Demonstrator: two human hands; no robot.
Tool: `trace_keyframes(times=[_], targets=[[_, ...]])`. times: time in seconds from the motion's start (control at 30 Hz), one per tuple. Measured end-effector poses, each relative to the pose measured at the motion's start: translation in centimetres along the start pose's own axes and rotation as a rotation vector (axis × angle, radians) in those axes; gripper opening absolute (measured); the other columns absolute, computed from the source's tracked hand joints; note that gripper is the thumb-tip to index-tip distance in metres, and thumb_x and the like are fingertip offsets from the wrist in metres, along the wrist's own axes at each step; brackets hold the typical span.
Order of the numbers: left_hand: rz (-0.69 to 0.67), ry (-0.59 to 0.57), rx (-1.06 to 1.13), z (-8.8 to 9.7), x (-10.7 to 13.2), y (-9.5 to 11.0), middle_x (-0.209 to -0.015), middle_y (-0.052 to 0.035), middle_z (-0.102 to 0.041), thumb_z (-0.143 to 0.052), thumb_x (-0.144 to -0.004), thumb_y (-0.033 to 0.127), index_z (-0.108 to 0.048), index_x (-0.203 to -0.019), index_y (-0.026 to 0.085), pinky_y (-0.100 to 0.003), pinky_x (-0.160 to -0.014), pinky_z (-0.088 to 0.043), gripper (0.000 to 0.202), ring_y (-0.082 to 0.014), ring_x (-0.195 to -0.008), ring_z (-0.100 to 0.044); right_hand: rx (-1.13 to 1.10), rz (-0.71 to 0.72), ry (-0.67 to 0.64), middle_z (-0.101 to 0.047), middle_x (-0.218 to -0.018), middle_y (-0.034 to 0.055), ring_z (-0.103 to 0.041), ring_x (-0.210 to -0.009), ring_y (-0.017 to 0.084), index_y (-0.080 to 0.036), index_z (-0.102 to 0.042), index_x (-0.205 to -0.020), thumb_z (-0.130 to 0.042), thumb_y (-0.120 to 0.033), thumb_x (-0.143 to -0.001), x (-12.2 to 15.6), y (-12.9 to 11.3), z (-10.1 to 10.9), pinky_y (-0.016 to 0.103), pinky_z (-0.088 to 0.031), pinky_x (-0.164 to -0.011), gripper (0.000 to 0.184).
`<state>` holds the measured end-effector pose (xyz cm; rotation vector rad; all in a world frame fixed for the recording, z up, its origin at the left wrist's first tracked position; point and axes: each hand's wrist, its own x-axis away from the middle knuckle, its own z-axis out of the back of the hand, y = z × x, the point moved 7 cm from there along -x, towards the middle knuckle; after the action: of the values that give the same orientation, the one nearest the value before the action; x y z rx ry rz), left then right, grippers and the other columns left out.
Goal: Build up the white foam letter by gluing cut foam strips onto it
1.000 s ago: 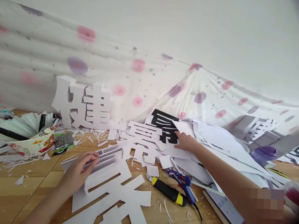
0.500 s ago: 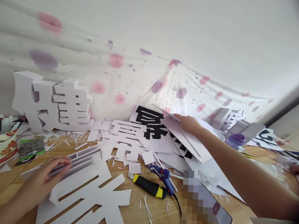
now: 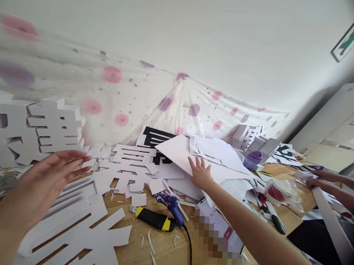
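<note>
My right hand [image 3: 201,172] lies with spread fingers on a large white board [image 3: 176,148], at the near edge of a heap of white sheets. My left hand [image 3: 48,181] hovers at the left, fingers stretched out and holding nothing. Below it lies a cut-out white foam-board character [image 3: 113,224] with raised side strips along its bars. Beyond, a second flat cut-out character [image 3: 135,158] lies on scraps. A sheet with a black printed character [image 3: 153,137] is partly covered by the white board.
A blue glue gun [image 3: 170,205] and a black-yellow utility knife [image 3: 154,219] lie in the middle, beside a phone [image 3: 228,234]. A white built-up character [image 3: 55,122] stands at the left. At the right, a co-worker's hands [image 3: 319,180] hold a white strip [image 3: 334,227] near a bagged bowl [image 3: 280,191].
My right hand has gone from gripping a raised sheet to lying flat on the board, which now covers more of the black print. My left hand has lifted off the foam-board character. The view turned right.
</note>
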<state>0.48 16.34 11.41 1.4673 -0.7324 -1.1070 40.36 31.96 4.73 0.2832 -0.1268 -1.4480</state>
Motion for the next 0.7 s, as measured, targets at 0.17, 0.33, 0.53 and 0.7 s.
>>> trace_keyframes(times=[0.17, 0.33, 0.53, 0.7], targets=[[0.056, -0.262, 0.259, -9.9, -1.6, 3.2, -0.092, -0.0006, -0.062, -0.065, -0.07, 0.029, -0.061, -0.084, 0.02, -0.033, -0.083, -0.052, 0.017, -0.0193, -0.097, -0.058, -0.02, -0.257, 0.03, -0.014, -0.148, 0.0165, -0.015, -0.131, 0.04, -0.022, -0.005, -0.143, -0.038, -0.007, -0.075, 1.7, 5.2, -2.5, 0.062, -0.033, -0.085, 0.077], [0.41, -0.489, 0.223, -18.1, -2.2, -2.0, -0.091, -0.0062, -0.062, -0.07, -0.067, 0.022, -0.059, -0.088, 0.016, -0.034, -0.079, -0.052, 0.023, -0.0192, -0.089, -0.062, -0.06, -0.225, 0.074, -0.031, -0.143, 0.0112, -0.031, -0.126, 0.034, -0.023, -0.022, -0.141, -0.031, -0.001, -0.076, 2.2, 7.4, -2.9, 0.055, -0.039, -0.085, 0.068], [0.712, -0.638, 0.311, -26.1, -1.7, -6.1, -0.082, -0.0159, -0.063, -0.077, -0.061, 0.027, -0.056, -0.088, 0.007, -0.038, -0.076, -0.053, 0.039, -0.0246, -0.076, -0.066, -0.079, -0.102, 0.195, -0.041, -0.138, 0.005, -0.035, -0.125, 0.031, -0.024, -0.042, -0.13, -0.028, 0.005, -0.076, 1.4, 7.7, 0.5, 0.061, -0.033, -0.09, 0.064], [0.81, -0.642, 0.475, -32.5, -2.9, -4.6, -0.086, -0.0197, -0.062, -0.071, -0.066, 0.042, -0.051, -0.101, 0.005, -0.04, -0.073, -0.054, 0.055, -0.0296, -0.082, -0.065, -0.093, 0.01, 0.292, -0.046, -0.134, 0.0021, -0.036, -0.125, 0.026, -0.024, -0.048, -0.126, -0.031, 0.005, -0.078, 1.5, 7.3, 4.0, 0.054, -0.029, -0.099, 0.059]])
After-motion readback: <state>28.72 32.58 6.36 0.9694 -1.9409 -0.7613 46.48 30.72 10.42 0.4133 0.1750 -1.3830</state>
